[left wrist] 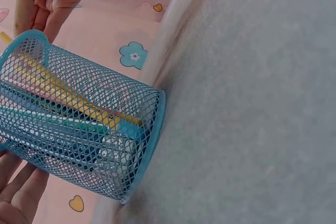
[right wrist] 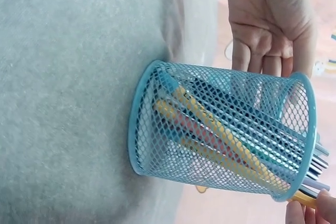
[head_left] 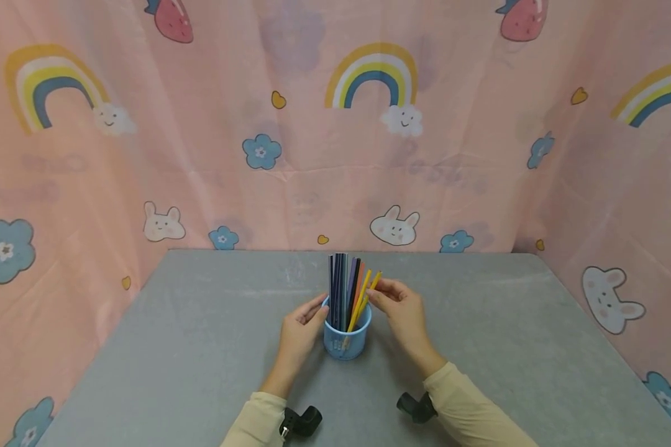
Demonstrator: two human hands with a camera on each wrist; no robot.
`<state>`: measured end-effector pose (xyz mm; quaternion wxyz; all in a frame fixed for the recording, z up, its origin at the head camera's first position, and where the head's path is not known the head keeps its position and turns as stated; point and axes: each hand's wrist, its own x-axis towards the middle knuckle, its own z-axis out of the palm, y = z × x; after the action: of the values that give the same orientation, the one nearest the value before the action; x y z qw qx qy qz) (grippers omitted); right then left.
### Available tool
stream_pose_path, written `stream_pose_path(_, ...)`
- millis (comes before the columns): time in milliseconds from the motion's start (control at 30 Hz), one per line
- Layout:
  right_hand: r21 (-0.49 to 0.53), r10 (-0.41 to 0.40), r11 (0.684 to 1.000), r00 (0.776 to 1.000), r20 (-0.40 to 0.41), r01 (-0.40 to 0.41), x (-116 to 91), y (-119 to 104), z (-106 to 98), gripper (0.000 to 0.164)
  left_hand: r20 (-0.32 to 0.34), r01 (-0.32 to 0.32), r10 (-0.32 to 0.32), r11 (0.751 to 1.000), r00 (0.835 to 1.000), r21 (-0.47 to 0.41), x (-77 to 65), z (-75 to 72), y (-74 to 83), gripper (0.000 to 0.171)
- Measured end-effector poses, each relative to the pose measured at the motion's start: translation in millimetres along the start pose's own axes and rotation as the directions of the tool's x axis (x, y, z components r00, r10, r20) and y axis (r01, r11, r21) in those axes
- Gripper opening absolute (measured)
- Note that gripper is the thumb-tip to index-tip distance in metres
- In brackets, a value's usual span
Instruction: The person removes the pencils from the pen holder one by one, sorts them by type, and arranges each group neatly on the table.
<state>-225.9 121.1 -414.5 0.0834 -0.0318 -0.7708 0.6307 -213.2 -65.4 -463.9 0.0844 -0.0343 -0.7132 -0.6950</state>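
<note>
Pink cloth [head_left: 307, 192] printed with rainbows hangs behind; grey worktop [head_left: 201, 347] below. Blue mesh cup [head_left: 335, 347] stands upright on the worktop, between the hands, packed toward its left with dark sticks [head_left: 337, 285]. Left hand [head_left: 302, 330] holds the cup's side near the rim, thumb and fingers to either side; firmness of grip cannot be told. Right hand [head_left: 401, 310] pinches a yellow pencil [head_left: 377, 279] near its upper end; lower part inside the cup, leaning right. Second yellow pencil [head_left: 359, 304] leans just beside it. Step looks like handling one pencil at the rim; in or out, no telling. Done well: slide it along its own slant, brace the cup against tipping, avoid snagging the neighbouring pencil.
</note>
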Motion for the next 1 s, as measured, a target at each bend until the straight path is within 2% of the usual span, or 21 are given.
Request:
stream_pose_path(300, 0.001, -0.045, 0.999, 0.999, 0.014, 0.045, 6.2, -10.5, -8.4, 0.028, -0.003, 0.017, -0.017, 1.0, 1.0, -0.014, 1.9, 2.2, -1.3, 0.036)
stream_pose_path(667, -0.012, -0.112, 0.994, 0.994, 0.005, 0.112, 12.0, -26.1, -20.2, 0.028, -0.017, 0.007, -0.008, 1.0, 1.0, -0.021, 1.0, 4.3, 2.0, 0.035)
stream_pose_path(1000, 0.025, -0.125, 0.992, 0.992, 0.009, 0.124, 15.0, -34.0, -22.6, 0.028, -0.041, 0.004, -0.004, 1.0, 0.999, -0.009, -3.7, 2.9, -0.3, 0.034)
